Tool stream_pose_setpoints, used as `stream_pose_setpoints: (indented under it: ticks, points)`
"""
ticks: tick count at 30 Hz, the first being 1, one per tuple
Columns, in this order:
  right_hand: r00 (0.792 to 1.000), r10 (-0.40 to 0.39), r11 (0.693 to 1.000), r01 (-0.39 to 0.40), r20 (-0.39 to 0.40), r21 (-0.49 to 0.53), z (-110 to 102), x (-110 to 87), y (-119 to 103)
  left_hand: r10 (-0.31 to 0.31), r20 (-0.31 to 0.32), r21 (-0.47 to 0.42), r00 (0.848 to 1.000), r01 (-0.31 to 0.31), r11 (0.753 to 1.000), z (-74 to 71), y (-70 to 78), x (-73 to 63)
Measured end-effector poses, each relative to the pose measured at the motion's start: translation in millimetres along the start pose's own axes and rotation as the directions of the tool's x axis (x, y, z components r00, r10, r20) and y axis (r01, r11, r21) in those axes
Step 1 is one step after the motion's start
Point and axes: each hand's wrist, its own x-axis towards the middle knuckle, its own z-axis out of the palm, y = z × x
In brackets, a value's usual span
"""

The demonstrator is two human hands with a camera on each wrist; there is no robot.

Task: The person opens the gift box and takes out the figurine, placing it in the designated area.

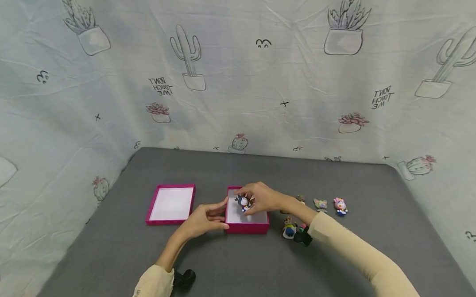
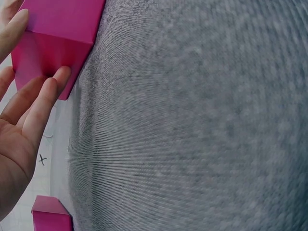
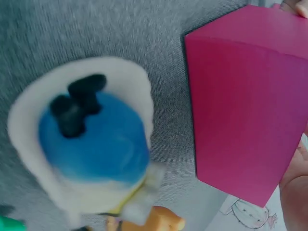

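Observation:
My right hand (image 1: 260,197) pinches a small figurine (image 1: 243,202) with a dark head and white face between thumb and fingers. It is held over the white inside of a pink box (image 1: 247,228). My left hand (image 1: 203,220) lies along the box's left side. In the left wrist view its fingers (image 2: 41,108) are fairly straight against the pink wall, with the thumb at the near corner. The right wrist view looks at the box's outer wall (image 3: 245,110) and hides the pinched figurine.
Left of the box lies a pink lid (image 1: 171,204), white inside up. To the right are a rabbit figurine (image 1: 289,228) in blue, a pale winged figurine (image 1: 320,204) and a pink-and-white figurine (image 1: 340,206). Others are partly hidden by the right forearm. Behind the grey table (image 1: 227,273) hangs a printed curtain (image 1: 235,77).

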Motion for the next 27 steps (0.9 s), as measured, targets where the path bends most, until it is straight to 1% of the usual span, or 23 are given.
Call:
stream_pose_setpoints:
  ticks: [4, 7, 9, 11, 14, 18, 20, 23, 25, 27]
  points:
    - [0.996, 0.016, 0.995, -0.008, -0.082, 0.095, -2.0, -9.1, -1.3, 0.006, 0.006, 0.013, 1.000, -0.006, 1.000, 0.8, 0.8, 0.2]
    - [0.985, 0.034, 0.988, -0.008, -0.167, 0.157, -3.9, -17.2, -4.7, 0.004, 0.003, 0.024, 1.000, -0.004, 1.000, 1.6, 1.3, -0.2]
    - [0.974, 0.044, 0.986, -0.007, -0.223, 0.166, -6.4, -23.3, -7.8, 0.009, -0.001, 0.022, 1.000, -0.009, 1.000, 1.8, 1.3, -0.1]
    - [0.964, 0.060, 0.986, -0.016, -0.259, 0.168, -10.1, -30.0, -11.3, 0.016, -0.002, 0.020, 1.000, -0.016, 1.000, 1.9, 1.1, 0.0]
    - [0.951, 0.122, 0.975, -0.061, -0.285, 0.215, -16.9, -44.6, -17.1, 0.029, 0.005, 0.016, 1.000, -0.029, 0.999, 2.9, 1.0, 0.1]
    - [0.928, 0.209, 0.942, -0.106, -0.308, 0.318, -28.5, -68.2, -23.7, 0.040, 0.029, 0.000, 0.999, -0.040, 0.999, 3.9, 1.1, 0.2]
    - [0.918, 0.220, 0.937, -0.106, -0.329, 0.332, -34.5, -80.6, -25.8, 0.049, 0.038, -0.009, 0.998, -0.049, 0.999, 4.0, 1.4, 0.4]
    - [0.906, 0.232, 0.938, -0.112, -0.354, 0.327, -40.8, -98.8, -27.7, 0.064, 0.038, -0.011, 0.997, -0.063, 0.998, 4.2, 1.4, 0.0]
    - [0.900, 0.244, 0.936, -0.121, -0.361, 0.330, -43.4, -110.2, -28.4, 0.067, 0.036, -0.012, 0.997, -0.067, 0.998, 4.6, 1.3, -0.7]
    - [0.893, 0.269, 0.927, -0.139, -0.361, 0.347, -45.8, -121.1, -29.6, 0.068, 0.034, -0.009, 0.997, -0.068, 0.998, 5.4, 1.1, -1.0]
